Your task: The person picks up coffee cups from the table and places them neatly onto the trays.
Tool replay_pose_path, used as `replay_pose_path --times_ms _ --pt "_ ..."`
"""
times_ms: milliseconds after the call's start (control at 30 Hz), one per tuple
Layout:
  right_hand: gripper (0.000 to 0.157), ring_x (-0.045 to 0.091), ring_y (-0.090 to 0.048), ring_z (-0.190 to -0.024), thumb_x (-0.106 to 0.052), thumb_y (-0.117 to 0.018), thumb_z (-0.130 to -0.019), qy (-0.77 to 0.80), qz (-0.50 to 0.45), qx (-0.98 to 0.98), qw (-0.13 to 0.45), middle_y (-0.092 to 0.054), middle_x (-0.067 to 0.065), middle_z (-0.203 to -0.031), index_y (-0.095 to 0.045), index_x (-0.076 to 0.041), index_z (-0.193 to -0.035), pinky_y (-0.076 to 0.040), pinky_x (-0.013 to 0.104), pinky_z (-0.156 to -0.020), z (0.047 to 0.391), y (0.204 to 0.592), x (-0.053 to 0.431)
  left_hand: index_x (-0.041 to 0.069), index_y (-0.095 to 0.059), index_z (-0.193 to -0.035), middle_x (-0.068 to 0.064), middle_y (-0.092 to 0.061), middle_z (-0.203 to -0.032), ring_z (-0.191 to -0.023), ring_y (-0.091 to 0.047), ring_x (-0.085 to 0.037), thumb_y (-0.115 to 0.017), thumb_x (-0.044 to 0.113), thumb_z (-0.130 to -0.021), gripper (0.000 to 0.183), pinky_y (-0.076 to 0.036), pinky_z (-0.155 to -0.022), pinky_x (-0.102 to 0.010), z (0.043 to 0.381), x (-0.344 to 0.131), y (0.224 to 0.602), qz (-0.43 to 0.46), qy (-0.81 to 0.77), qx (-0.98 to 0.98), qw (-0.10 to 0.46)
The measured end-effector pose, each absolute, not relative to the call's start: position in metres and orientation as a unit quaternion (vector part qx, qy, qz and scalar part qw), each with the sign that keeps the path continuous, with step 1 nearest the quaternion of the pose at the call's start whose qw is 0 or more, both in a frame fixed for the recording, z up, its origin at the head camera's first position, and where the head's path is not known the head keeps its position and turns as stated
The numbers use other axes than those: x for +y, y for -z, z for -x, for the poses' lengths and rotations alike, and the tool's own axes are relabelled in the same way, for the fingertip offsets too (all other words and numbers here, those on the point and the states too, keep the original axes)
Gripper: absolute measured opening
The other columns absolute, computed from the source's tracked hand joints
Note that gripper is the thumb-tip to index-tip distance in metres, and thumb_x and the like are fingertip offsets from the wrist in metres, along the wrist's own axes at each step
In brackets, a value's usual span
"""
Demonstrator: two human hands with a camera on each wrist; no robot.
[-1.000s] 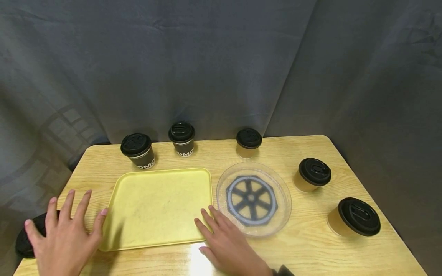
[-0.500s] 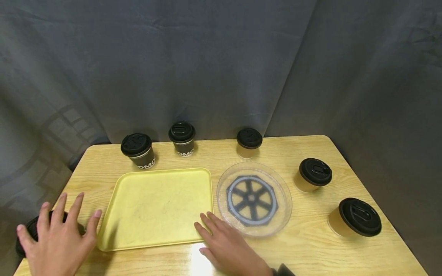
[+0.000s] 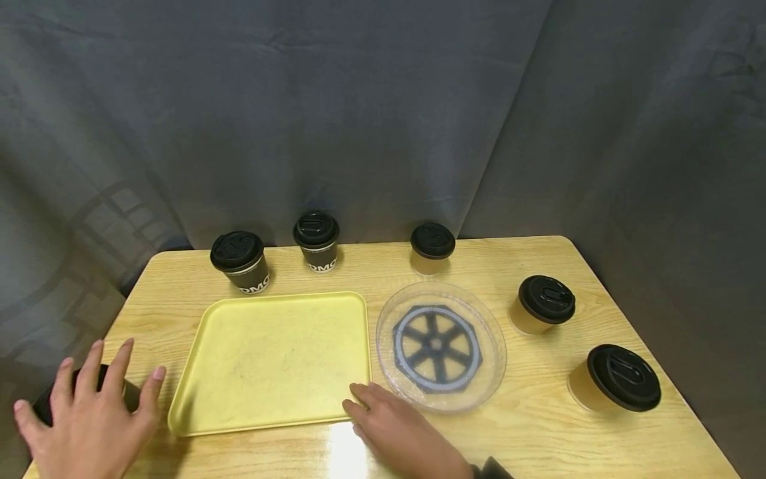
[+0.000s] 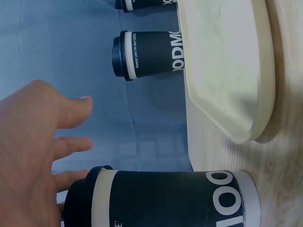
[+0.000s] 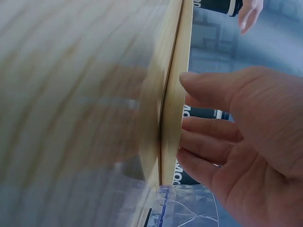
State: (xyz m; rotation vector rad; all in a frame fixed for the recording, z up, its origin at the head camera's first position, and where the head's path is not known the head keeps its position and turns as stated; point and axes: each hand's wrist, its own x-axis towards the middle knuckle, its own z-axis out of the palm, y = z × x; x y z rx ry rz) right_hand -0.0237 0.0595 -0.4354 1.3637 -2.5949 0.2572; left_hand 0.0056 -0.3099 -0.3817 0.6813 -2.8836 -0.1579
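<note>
My left hand is spread above a dark paper cup with a black lid at the table's left edge. In the left wrist view that cup stands upright with white lettering, and my fingers reach past its lid without closing round it. A yellow rectangular tray lies flat between my hands. My right hand is at the tray's front right corner, its fingertips right at the rim. Seen from the right wrist, its thumb and fingers are loosely bent beside the tray's edge.
A clear round plastic dish with a dark spoked pattern sits right of the tray. Two dark lidded cups stand behind the tray. Brown lidded cups line the right side. Grey curtain surrounds the table.
My left hand has shifted left and slightly toward me, over the left cup. My right hand has stayed near the tray corner, its fingers drawing in and bending more.
</note>
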Motion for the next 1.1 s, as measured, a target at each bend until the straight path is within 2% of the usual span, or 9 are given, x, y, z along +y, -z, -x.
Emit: replay_pose_path --times_ms 167,333,467,667,800,900,1000,1033,1100 --pt "0.025 0.018 -0.066 -0.111 -0.012 -0.065 -0.089 -0.09 -0.471 -0.872 0.099 -0.067 0.006 -0.122 -0.069 -0.016 -0.114 -0.054 0.026 -0.095 0.026 0.434 0.06 0.005 -0.035 -0.145 -0.027 -0.022 -0.155 -0.145 -0.009 -0.049 -0.045 0.055 -0.097 0.071 0.001 -0.11 -0.077 -0.006 -0.312 0.382 -0.233 0.056 -0.966 0.094" --pt "0.021 0.013 -0.065 -0.107 -0.009 -0.066 -0.087 -0.09 -0.483 -0.865 0.1 -0.067 0.0 -0.114 -0.073 -0.016 -0.105 -0.052 0.023 -0.096 0.028 0.433 0.061 0.004 -0.035 -0.144 -0.028 -0.023 -0.154 -0.144 -0.01 -0.05 -0.043 0.056 -0.097 0.07 0.0 -0.11 -0.076 -0.007 -0.313 0.382 -0.236 0.053 -0.966 0.089" --pt "0.022 0.013 -0.065 -0.108 -0.006 -0.067 -0.085 -0.094 -0.486 -0.865 0.089 -0.067 -0.001 -0.113 -0.073 -0.016 -0.104 -0.053 0.022 -0.095 0.03 0.431 0.061 0.005 -0.035 -0.144 -0.027 -0.023 -0.154 -0.143 -0.012 -0.05 -0.041 0.057 -0.097 0.071 -0.002 -0.109 -0.077 -0.007 -0.313 0.383 -0.237 0.059 -0.966 0.08" --pt "0.023 0.01 -0.065 -0.101 -0.004 -0.067 -0.085 -0.101 -0.482 -0.869 0.058 -0.068 -0.002 -0.113 -0.073 -0.016 -0.103 -0.054 0.013 -0.083 0.033 0.43 0.06 0.001 -0.032 -0.145 -0.026 -0.024 -0.155 -0.142 -0.012 -0.051 -0.038 0.055 -0.099 0.071 0.0 -0.106 -0.08 -0.005 -0.314 0.386 -0.251 0.061 -0.964 0.066" --pt "0.017 0.01 -0.065 -0.1 -0.006 -0.06 -0.091 -0.121 -0.468 -0.875 0.035 -0.068 -0.001 -0.113 -0.071 -0.017 -0.097 -0.054 0.013 -0.078 0.033 0.429 0.06 -0.003 -0.03 -0.146 -0.026 -0.025 -0.154 -0.142 -0.011 -0.051 -0.035 0.047 -0.102 0.067 -0.002 -0.105 -0.08 -0.005 -0.315 0.388 -0.261 0.067 -0.961 0.062" --pt "0.018 0.005 -0.063 -0.089 -0.01 -0.053 -0.097 -0.143 -0.453 -0.88 0.022 -0.068 -0.005 -0.101 -0.065 -0.018 -0.087 -0.053 0.011 -0.073 0.033 0.428 0.059 -0.006 -0.032 -0.144 -0.027 -0.026 -0.154 -0.144 -0.011 -0.049 -0.028 0.037 -0.105 0.058 -0.004 -0.103 -0.081 -0.005 -0.315 0.389 -0.262 0.085 -0.959 0.072" --pt "0.023 -0.001 -0.054 -0.075 -0.013 -0.049 -0.1 -0.155 -0.44 -0.884 0.013 -0.06 -0.01 -0.086 -0.059 -0.019 -0.08 -0.047 0.007 -0.066 0.034 0.428 0.059 -0.008 -0.037 -0.14 -0.027 -0.029 -0.153 -0.144 -0.012 -0.047 -0.026 0.025 -0.106 0.049 -0.005 -0.101 -0.081 -0.006 -0.315 0.389 -0.26 0.1 -0.955 0.098" --pt "0.024 -0.003 -0.049 -0.072 -0.014 -0.049 -0.101 -0.16 -0.436 -0.886 0.008 -0.058 -0.012 -0.083 -0.058 -0.019 -0.078 -0.045 0.006 -0.064 0.034 0.428 0.058 -0.009 -0.038 -0.138 -0.027 -0.031 -0.152 -0.144 -0.014 -0.047 -0.026 0.022 -0.106 0.046 -0.006 -0.101 -0.081 -0.006 -0.315 0.389 -0.259 0.102 -0.954 0.108" --pt "0.025 -0.003 -0.051 -0.073 -0.016 -0.05 -0.1 -0.166 -0.428 -0.888 -0.001 -0.06 -0.011 -0.086 -0.058 -0.019 -0.077 -0.046 0.006 -0.065 0.034 0.428 0.058 -0.01 -0.041 -0.137 -0.027 -0.033 -0.151 -0.144 -0.017 -0.046 -0.028 0.017 -0.105 0.043 -0.007 -0.103 -0.079 -0.007 -0.314 0.39 -0.263 0.1 -0.952 0.123"
